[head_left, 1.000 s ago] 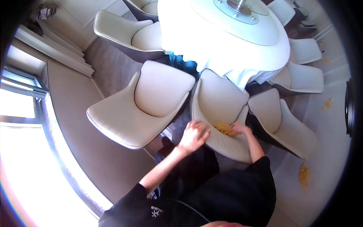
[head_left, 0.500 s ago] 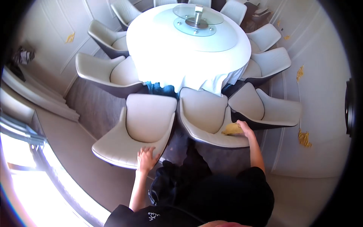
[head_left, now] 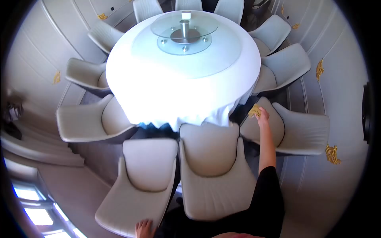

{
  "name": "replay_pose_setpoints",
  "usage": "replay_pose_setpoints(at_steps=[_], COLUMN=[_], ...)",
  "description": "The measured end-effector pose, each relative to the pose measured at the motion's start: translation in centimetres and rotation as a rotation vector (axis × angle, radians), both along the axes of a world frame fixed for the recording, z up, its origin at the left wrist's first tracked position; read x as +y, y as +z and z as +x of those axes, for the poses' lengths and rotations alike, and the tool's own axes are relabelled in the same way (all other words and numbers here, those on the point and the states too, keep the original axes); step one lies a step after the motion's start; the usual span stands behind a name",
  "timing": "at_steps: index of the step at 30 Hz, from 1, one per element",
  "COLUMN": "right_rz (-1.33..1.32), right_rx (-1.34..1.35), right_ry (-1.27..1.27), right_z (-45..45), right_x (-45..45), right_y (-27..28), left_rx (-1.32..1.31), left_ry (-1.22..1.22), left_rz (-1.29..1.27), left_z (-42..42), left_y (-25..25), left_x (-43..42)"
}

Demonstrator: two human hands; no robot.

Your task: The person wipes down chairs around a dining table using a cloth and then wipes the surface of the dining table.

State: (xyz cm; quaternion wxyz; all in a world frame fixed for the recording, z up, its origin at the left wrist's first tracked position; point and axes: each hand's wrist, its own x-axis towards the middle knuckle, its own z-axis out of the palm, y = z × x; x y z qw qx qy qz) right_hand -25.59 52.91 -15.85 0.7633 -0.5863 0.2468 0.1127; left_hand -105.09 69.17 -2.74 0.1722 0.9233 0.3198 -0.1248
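Stretched forward at the right, my right hand [head_left: 262,115] is closed on a yellow cloth [head_left: 254,110]. The cloth is over the far part of the seat of the right-hand chair [head_left: 303,129], close to the tablecloth. My left hand [head_left: 144,229] lies on the backrest of the near left chair [head_left: 137,204] at the bottom of the view, fingers apart, with nothing seen in them. Between my arms is the near middle chair [head_left: 216,196], its seat reaching the table's edge.
A round table with a white tablecloth [head_left: 158,93] carries a large glass turntable [head_left: 222,59] and a raised glass disc on a metal post [head_left: 184,29]. Several beige chairs surround it. Walls with gold ornaments [head_left: 332,154] rise at the sides, and a window [head_left: 39,216] is at lower left.
My right hand has moved the yellow cloth from the middle chair's backrest forward to the right-hand chair's seat. My view has shifted forward, and my left hand appears lower, still on the left chair.
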Motion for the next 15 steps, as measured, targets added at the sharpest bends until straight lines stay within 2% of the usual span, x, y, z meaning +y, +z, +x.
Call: replay_pose_setpoints(at_steps=[2, 4, 6, 8, 9, 10, 11, 12, 13, 15], right_rz=[-0.020, -0.275, -0.488, -0.735, -0.774, -0.736, -0.756, -0.829, -0.703, -0.315], right_rx=[-0.218, -0.464, -0.622, -0.825, -0.947, -0.956, -1.076, -1.135, -1.260, -1.114], right_ry=[-0.204, -0.309, -0.191, -0.185, -0.254, -0.322, -0.181, 0.094, 0.272, 0.839], right_z=[6.3, 8.7, 13.8, 19.1, 19.5, 16.9, 12.9, 7.5, 3.7, -4.9], right_x=[3.0, 7.3, 10.0, 14.6, 18.4, 22.3, 25.6, 28.4, 31.2, 33.7], right_y=[-3.6, -2.9, -7.5, -14.7, -16.9, -16.5, -15.6, -12.4, -11.6, -10.2], left_rx=[0.044, 0.081, 0.112, 0.124, 0.132, 0.146, 0.170, 0.191, 0.213, 0.231], left_ry=[-0.012, -0.021, -0.029, -0.031, -0.034, -0.037, -0.032, -0.024, -0.014, 0.002], left_rz=[0.004, -0.002, 0.001, 0.016, 0.016, 0.011, 0.007, 0.002, -0.006, -0.026], left_z=[0.1, 0.8, 2.2, 3.8, 4.3, 4.7, 5.1, 5.2, 5.3, 5.4], left_y=[0.7, 1.3, 1.1, 0.3, 0.1, -0.2, 0.0, 0.3, 0.4, 0.5], left_x=[1.2, 2.0, 2.5, 3.5, 3.9, 4.4, 4.7, 4.7, 4.6, 4.7])
